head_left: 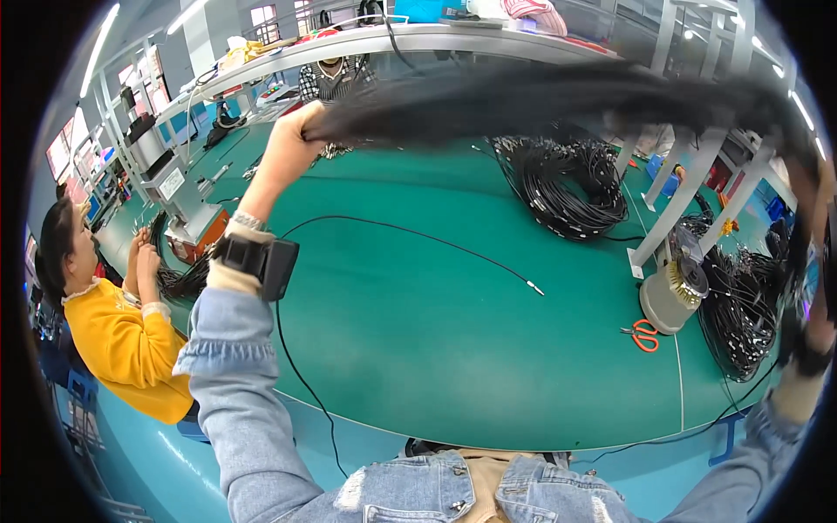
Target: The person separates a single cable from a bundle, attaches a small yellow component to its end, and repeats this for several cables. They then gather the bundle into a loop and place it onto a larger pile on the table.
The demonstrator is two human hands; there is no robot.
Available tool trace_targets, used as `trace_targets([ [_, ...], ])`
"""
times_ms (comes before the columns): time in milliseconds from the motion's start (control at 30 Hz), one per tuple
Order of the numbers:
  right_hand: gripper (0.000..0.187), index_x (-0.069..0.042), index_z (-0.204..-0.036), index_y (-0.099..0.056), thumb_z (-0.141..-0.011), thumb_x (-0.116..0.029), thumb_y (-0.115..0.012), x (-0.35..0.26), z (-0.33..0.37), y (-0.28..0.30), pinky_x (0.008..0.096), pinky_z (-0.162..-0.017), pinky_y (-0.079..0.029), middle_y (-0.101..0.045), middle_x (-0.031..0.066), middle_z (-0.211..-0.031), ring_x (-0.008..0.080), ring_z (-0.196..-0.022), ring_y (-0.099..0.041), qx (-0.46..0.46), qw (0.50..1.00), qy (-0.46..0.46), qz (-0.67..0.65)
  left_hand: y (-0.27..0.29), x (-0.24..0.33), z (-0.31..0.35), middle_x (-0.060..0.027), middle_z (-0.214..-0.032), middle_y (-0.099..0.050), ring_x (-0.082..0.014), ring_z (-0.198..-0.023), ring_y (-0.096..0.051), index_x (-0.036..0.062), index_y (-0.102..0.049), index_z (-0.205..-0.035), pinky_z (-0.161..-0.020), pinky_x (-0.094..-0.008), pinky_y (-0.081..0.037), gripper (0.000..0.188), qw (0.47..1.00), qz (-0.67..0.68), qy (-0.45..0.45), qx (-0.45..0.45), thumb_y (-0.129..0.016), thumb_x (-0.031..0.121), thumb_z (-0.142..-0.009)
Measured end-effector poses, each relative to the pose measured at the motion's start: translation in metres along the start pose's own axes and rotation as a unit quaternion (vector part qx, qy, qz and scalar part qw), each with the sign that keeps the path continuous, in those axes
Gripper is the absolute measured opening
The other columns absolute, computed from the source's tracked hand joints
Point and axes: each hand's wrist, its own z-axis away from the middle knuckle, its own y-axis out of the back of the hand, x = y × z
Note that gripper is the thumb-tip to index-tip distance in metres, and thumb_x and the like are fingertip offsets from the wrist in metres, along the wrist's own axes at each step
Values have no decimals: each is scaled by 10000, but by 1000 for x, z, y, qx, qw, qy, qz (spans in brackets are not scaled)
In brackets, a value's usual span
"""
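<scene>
A thick bundle of black cables [540, 103] stretches high across the view, smeared by motion. My left hand [293, 146] is closed around its left end. At the far right rim my blurred right hand [818, 196] grips the other end, where the bundle bends downward; its fingers show poorly. One loose black cable [418, 234] trails from near my left wrist over the green table [453, 349], ending in a silver connector [534, 288]. A black device [277, 268] is strapped to my left wrist.
A coiled cable bundle [567, 196] lies at the back; another heap [741, 314] is at right. Orange-handled scissors [645, 336] lie beside a beige machine [670, 301]. Grey metal posts [671, 218] stand near it. A co-worker in yellow [126, 344] handles something by a press [166, 179].
</scene>
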Motion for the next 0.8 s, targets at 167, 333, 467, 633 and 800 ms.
trace_targets([
  [167,135,-79,-718,-490,-615,-46,-572,-159,84,-51,354,-430,-415,-451,52,-594,251,-489,-510,-344,872,212,-276,-65,-66,16,-97,-738,-583,-271,-745,-581,56,-554,-735,-684,-357,-465,217,978,-166,-123,11,-743,114,-644],
  [333,181,-78,-802,-477,-654,-49,-577,-194,164,-123,355,-436,-448,-516,61,-656,251,-545,-574,-412,836,229,-280,-187,-49,19,-68,-943,-605,-289,-982,-554,98,-544,-760,-752,-385,-460,242,987,-92,-133,2,-736,187,-643],
  [467,237,-61,-832,-493,-630,-60,-617,-208,208,-161,407,-497,-469,-555,93,-700,313,-615,-590,-425,847,141,-287,-260,-51,18,-85,-1065,-589,-305,-1047,-532,107,-545,-789,-806,-397,-457,239,990,-70,-122,20,-726,206,-668],
  [633,261,-40,-856,-498,-643,-47,-649,-210,215,-170,449,-544,-485,-578,125,-689,366,-640,-604,-442,847,-5,-295,-320,-65,0,-112,-1128,-570,-330,-1069,-522,128,-576,-892,-856,-392,-459,271,997,-29,-67,-23,-720,236,-690],
  [800,253,-23,-843,-509,-649,-46,-670,-198,224,-190,463,-568,-476,-600,172,-734,378,-673,-607,-451,826,-126,-314,-375,-83,7,-136,-1136,-563,-338,-1082,-515,140,-584,-1031,-881,-398,-456,395,999,-42,1,4,-732,264,-686],
])
